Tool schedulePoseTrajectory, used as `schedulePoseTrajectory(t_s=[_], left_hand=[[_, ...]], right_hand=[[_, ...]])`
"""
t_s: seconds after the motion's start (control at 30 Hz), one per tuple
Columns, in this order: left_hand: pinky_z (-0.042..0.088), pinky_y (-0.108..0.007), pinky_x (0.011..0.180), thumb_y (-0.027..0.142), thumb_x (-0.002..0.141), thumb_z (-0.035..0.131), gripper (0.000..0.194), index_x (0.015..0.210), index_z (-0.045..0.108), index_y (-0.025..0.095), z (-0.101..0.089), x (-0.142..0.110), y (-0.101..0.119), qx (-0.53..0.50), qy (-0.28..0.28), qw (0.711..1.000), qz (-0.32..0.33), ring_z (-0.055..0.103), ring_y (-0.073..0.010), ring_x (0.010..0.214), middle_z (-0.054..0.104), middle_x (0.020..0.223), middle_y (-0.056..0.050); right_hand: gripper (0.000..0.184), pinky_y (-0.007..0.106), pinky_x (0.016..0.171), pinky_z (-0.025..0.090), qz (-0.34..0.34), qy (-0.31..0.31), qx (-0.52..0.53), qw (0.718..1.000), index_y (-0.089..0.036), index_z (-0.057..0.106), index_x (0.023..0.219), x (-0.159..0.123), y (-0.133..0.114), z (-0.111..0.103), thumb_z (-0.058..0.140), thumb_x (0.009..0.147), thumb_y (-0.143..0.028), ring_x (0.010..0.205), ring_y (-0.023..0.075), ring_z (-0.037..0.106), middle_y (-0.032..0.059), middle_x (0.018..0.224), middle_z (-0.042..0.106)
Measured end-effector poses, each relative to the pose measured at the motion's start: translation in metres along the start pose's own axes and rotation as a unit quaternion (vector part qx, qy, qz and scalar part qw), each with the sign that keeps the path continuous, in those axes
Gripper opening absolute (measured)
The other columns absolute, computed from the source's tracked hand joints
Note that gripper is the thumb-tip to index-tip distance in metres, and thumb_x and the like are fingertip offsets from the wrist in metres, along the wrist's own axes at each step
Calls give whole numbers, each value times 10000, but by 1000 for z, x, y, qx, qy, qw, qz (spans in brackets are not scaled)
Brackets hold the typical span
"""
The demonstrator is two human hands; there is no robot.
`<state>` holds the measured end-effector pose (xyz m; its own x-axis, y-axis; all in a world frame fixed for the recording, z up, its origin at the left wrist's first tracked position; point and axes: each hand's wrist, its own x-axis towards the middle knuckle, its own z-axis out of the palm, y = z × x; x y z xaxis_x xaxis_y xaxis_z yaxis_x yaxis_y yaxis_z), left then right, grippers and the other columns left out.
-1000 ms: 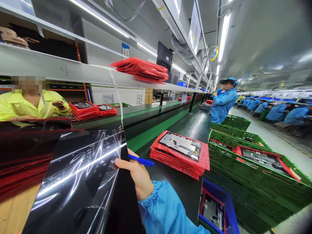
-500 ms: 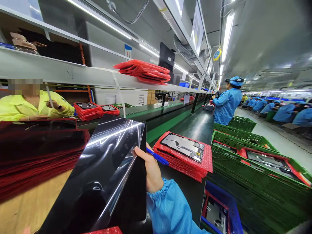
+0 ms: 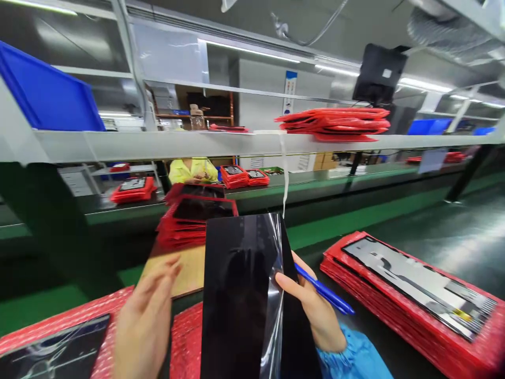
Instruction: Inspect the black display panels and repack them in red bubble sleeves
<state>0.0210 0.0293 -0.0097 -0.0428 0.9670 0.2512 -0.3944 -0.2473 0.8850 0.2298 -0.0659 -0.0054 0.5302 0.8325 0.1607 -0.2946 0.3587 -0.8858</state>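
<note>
A black glossy screen panel (image 3: 236, 295) stands tilted in front of me, with a loose strip of clear film (image 3: 274, 310) wrinkled along its right part. My right hand (image 3: 315, 305) grips the panel's right edge, its thumb on the film. A blue pen (image 3: 327, 292) is also tucked in that hand and points to the lower right. To the left of the panel, my left hand (image 3: 145, 310) is raised and somewhat blurred, fingers stretched out and holding nothing. Beneath it lies red bubble wrap with another dark screen panel (image 3: 55, 350) on it.
Right of me, a stack of red bubble-wrap sleeves (image 3: 371, 300) carries a silver-backed panel (image 3: 410, 281). More dark panels on red wrap (image 3: 197, 210) sit behind a wooden board (image 3: 189, 273). A shelf rail (image 3: 177, 146) crosses ahead; a person in yellow (image 3: 193, 169) sits beyond it.
My view has swung left. My left hand has come fully into view beside the screen panel, which now stands more upright. My right hand still holds the panel and the pen.
</note>
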Motion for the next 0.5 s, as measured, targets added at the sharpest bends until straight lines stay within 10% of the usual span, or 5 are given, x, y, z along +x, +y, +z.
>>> schedulePoseTrajectory(t_s=[0.2,0.5], left_hand=[[456,-438,1020,409,689,756,617,1252,601,210,23,-4,-14,-115,-85,960,-241,581,-326,1159,679,1164,-94],[547,-332,867,240,632,814,783,1351,501,254,14,-5,-10,-97,-56,983,-148,710,-253,885,744,993,-47]], right_hand=[[408,358,927,518,6,-93,-67,993,-305,670,1128,-15,-2,11,765,732,-318,1152,260,593,3,1191,680],[411,282,805,578,-52,-169,-177,968,-287,568,1178,-20,13,13,695,787,-279,881,207,704,20,1050,708]])
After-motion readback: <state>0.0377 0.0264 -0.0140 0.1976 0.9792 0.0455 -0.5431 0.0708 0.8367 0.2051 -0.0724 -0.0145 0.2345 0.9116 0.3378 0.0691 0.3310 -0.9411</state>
